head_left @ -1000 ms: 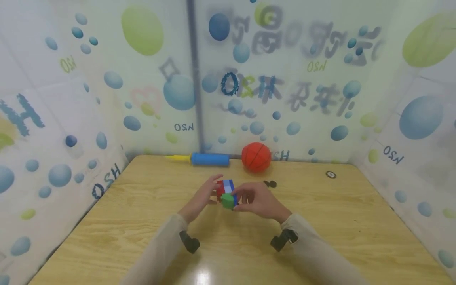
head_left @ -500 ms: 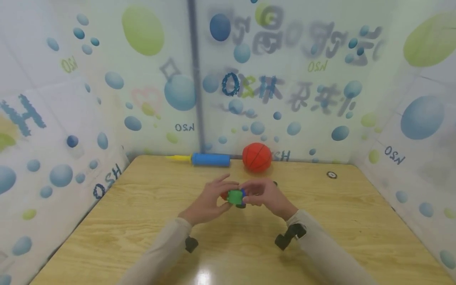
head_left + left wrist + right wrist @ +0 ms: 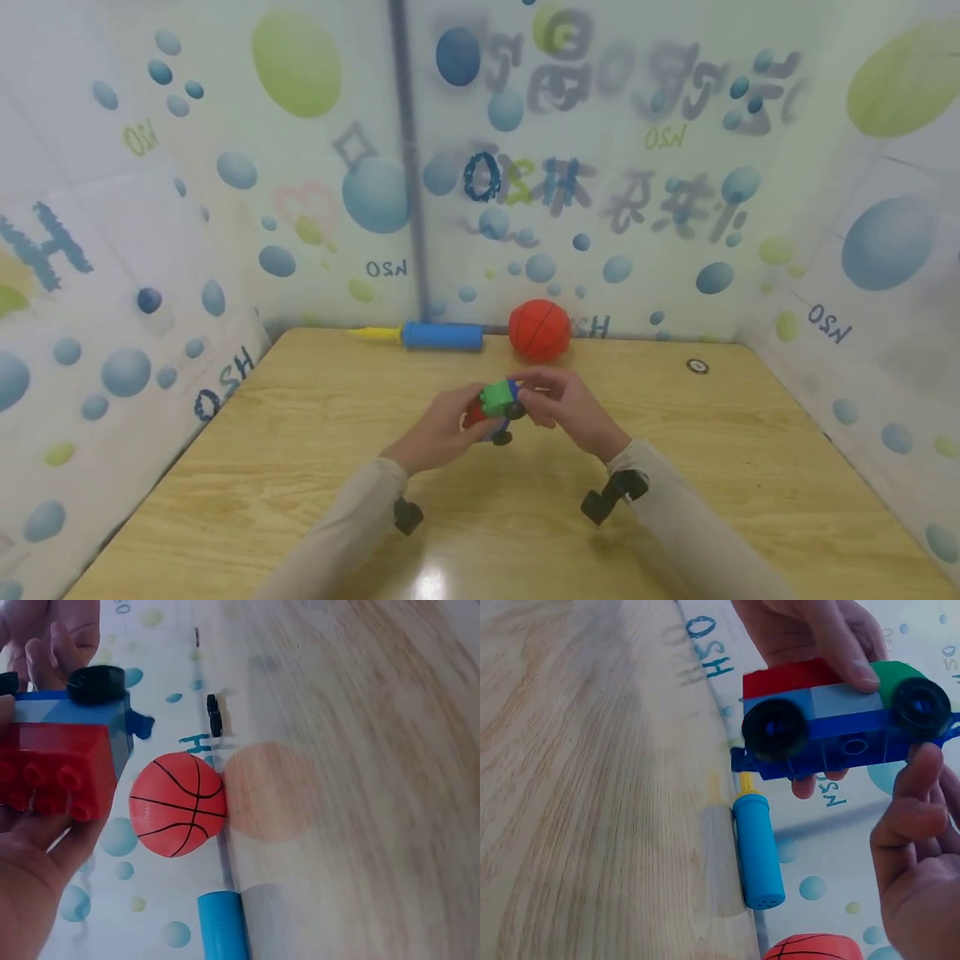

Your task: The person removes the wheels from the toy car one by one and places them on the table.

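Note:
A block-built toy car [image 3: 497, 400] is held up over the table by my left hand [image 3: 437, 431]. It has a blue base, black wheels, and red, light blue and green blocks. In the right wrist view the left thumb [image 3: 861, 675] presses on the light blue block, and both near-side wheels, the rear wheel [image 3: 775, 729] and front wheel [image 3: 921, 706], face the camera. At the green front end my right hand [image 3: 566, 406] has its curled fingers on the car, one fingertip at the front wheel. The left wrist view shows the red block [image 3: 60, 769] with its studs.
At the table's back edge lie a blue pump [image 3: 442, 336] with a yellow nozzle and a red toy basketball [image 3: 539, 331]. Two small black wheels [image 3: 214, 716] stand on the table near the wall. A round black-and-white disc [image 3: 697, 366] lies at right.
Both hands have turned the toy car so its wheels face me. The left hand has moved from beside it to a hold around its rear. The right hand stays at the front end.

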The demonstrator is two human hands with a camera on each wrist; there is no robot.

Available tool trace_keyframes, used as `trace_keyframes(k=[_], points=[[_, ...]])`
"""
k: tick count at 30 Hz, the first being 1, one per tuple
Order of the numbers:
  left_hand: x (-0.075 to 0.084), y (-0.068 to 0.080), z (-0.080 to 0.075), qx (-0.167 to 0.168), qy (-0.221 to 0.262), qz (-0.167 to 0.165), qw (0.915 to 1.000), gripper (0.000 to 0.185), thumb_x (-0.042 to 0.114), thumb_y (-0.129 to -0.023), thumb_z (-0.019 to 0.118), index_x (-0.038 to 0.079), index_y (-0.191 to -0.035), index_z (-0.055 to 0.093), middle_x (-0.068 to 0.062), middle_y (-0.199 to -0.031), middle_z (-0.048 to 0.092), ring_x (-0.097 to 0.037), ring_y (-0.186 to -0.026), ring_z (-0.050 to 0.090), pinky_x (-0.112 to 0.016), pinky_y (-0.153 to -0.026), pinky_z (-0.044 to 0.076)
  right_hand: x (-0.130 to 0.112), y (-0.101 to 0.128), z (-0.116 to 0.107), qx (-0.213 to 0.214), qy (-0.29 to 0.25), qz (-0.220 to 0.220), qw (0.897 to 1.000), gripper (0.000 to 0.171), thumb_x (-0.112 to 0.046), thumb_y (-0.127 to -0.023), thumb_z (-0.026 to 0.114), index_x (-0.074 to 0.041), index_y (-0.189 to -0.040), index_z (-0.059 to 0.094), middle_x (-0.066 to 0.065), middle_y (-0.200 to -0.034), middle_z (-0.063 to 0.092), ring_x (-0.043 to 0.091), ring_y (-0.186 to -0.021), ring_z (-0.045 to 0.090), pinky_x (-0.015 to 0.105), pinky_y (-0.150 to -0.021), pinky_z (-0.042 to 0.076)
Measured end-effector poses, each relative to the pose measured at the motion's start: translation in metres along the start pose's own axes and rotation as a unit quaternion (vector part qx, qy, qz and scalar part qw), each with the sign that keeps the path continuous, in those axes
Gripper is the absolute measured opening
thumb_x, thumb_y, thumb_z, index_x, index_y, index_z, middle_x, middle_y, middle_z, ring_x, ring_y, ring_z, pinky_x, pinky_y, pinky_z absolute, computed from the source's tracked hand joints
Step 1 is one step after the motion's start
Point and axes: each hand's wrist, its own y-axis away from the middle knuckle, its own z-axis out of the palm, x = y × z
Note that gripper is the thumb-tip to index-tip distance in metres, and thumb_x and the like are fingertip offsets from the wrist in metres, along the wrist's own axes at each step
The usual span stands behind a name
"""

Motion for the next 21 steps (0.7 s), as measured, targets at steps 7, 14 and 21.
trace_keyframes(k=[7,14,21], points=[[0.0031,0.0009,0.0020,0.003,0.053,-0.081,0.9953,0.037,0.026,-0.098,0.064,0.014,-0.132,0.057,-0.002,-0.115,0.071,-0.014,-0.098,0.066,-0.027,-0.083,0.058,-0.0041,0.0033,0.0022,0.037,0.024,-0.033,0.998,0.038,-0.013,-0.094,0.067,-0.012,-0.132,0.061,0.006,-0.095,0.060,0.013,-0.071,0.059,0.024,-0.060,0.049],[0.0026,0.0013,0.0051,0.014,0.094,-0.120,0.9882,0.039,0.027,-0.100,0.061,0.017,-0.137,0.053,-0.005,-0.124,0.068,-0.021,-0.108,0.065,-0.042,-0.094,0.058,-0.0020,0.0024,0.0042,0.058,0.040,-0.063,0.996,0.042,-0.010,-0.088,0.075,-0.012,-0.129,0.064,0.015,-0.101,0.064,0.015,-0.073,0.061,0.027,-0.066,0.056],[-0.0034,-0.0013,0.0096,0.028,0.147,-0.111,0.9825,0.057,0.025,-0.103,0.056,0.030,-0.154,0.031,-0.013,-0.129,0.066,-0.027,-0.112,0.068,-0.046,-0.099,0.056,0.0017,0.0009,0.0064,0.065,0.060,-0.063,0.994,0.044,-0.012,-0.088,0.076,-0.013,-0.131,0.066,0.016,-0.109,0.071,0.016,-0.071,0.063,0.031,-0.064,0.058]])
